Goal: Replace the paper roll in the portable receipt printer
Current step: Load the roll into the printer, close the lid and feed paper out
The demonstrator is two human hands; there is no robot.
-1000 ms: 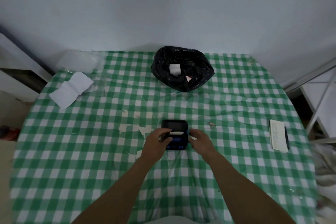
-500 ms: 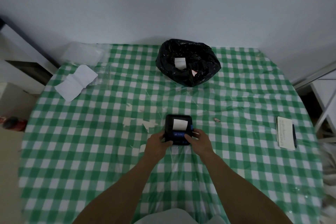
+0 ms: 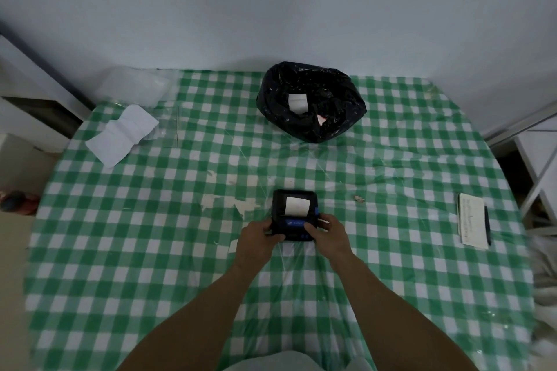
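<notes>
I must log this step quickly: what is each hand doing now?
Left hand: closed on the printer, at its left side.
Right hand: closed on the printer's right side.
</notes>
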